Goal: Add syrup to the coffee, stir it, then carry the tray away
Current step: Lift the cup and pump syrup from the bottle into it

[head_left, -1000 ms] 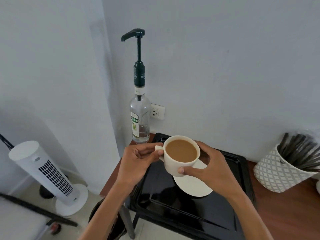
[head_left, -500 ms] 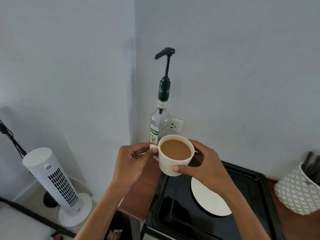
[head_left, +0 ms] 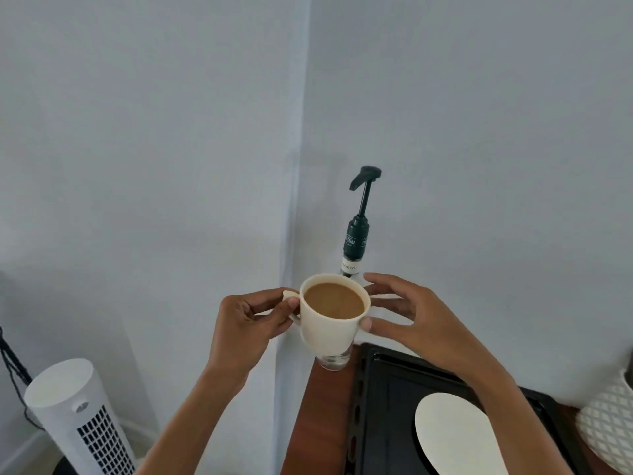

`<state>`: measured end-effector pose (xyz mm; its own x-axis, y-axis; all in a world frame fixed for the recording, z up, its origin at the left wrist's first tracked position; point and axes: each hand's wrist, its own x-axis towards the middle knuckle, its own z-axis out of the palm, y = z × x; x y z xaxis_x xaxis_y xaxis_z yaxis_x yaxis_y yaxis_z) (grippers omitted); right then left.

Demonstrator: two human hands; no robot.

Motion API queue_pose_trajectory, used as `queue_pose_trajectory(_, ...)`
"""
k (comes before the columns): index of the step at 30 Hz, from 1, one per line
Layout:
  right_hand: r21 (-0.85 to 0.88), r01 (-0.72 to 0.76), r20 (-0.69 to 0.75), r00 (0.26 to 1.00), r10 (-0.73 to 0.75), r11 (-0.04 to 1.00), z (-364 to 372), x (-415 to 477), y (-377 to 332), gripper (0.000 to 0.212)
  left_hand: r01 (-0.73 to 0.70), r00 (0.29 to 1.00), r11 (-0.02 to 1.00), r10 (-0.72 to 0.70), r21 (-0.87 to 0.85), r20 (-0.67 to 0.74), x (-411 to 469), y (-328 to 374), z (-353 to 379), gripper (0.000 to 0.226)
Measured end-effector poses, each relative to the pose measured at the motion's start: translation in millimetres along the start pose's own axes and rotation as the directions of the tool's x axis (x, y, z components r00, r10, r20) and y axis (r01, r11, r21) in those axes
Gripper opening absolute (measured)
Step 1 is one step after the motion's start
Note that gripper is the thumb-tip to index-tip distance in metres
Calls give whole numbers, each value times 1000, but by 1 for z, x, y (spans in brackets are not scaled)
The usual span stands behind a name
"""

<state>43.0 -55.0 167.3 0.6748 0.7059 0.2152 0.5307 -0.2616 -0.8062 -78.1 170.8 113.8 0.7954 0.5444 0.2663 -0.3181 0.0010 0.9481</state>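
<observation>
Both hands (head_left: pixel 246 323) (head_left: pixel 411 317) grip the coffee cup (head_left: pixel 330 325) — hiding most of the syrup bottle (head_left: pixel 356 241) behind it.

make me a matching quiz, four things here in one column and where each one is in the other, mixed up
Things:
1. cup
2. saucer
3. pump bottle
4. fan

Places:
A. on the floor, lower left
B. on the black tray
C. held in the air between the left hand and right hand
D. behind the cup, against the wall

Pairs: 1-C, 2-B, 3-D, 4-A
</observation>
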Motion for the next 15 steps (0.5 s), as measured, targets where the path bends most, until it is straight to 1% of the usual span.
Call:
queue_pose_trajectory(2, -35, -4, -77, 997, 2, 999, -19, 11, -13, 55, -7, 1000, 1000, 7, -4, -1, 9, 4, -7, 14)
queue_pose_trajectory(5, -141, 37, -237, 969, -70, 989, -46, 36, -36, 32, -19, 1000, 1000, 19, -24, -1, 23, 14, -11, 13)
queue_pose_trajectory(7, -207, 59, -305, 945, -121, 977, -58, 57, -52, 27, -22, 1000, 999, 23, -31, 6, 34, 21, -10, 13)
queue_pose_trajectory(11, -314, 43, -290, 947, -139, 949, -68, 103, -78, 33, -30, 999, 998, 33, -61, 41, 53, 34, -4, 15)
queue_pose_trajectory(15, -304, 5, -212, 975, -73, 953, -66, 139, -92, 39, -45, 997, 997, 49, -70, 58, 69, 43, 4, 12)
